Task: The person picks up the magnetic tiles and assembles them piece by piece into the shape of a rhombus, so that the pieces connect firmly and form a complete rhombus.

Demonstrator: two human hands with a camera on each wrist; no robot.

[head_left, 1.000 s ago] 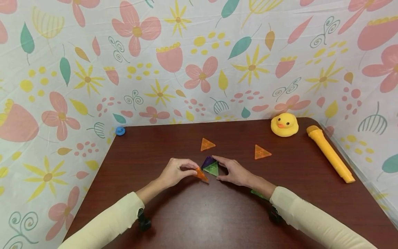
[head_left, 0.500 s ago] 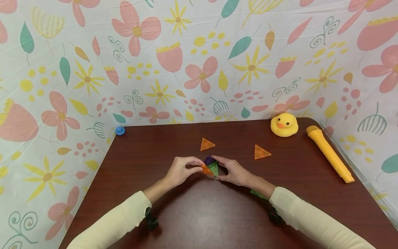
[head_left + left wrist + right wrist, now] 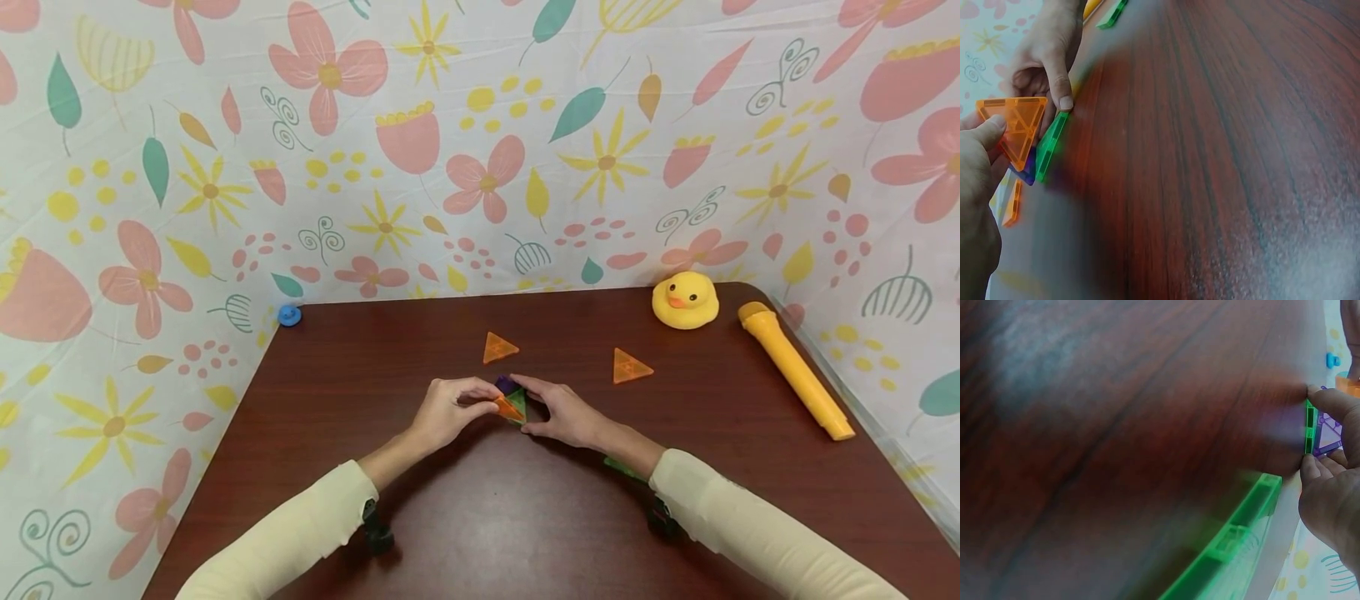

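A dark wood table (image 3: pixel 450 525) fills the lower part of the head view, with a flower-printed cloth (image 3: pixel 420 192) rising behind it. Over its middle, the person's two hands face each other. The left hand (image 3: pixel 447 411) is closed to a narrow pinch, thumb against fingers, holding an orange tile (image 3: pixel 1020 122) raised and tilted. The right hand (image 3: pixel 562 414) is curved wide, thumb and fingertips steadying a green tile (image 3: pixel 1052 149) at its ends, with a purple tile (image 3: pixel 1329 432) just behind the green one; whether those two are joined cannot be told. The step in hand appears to be fitting the orange tile as another face beside the green and purple pair. From the head it overlaps the green tile, though actual contact is unclear. The next move probably calls for the left hand to turn the orange tile until its edge meets the neighbouring edges, while the right hand keeps the pair from slipping or folding. Well to the right lies a yellow microphone (image 3: pixel 798 375), with a yellow duck (image 3: pixel 686 302) near its head end. Smaller are the spare pieces: two loose orange tiles (image 3: pixel 632 367) flat beyond the hands, and another green tile (image 3: pixel 1225 547) partly under the right forearm. Smallest is a blue toy (image 3: pixel 289 316) at the far left corner.
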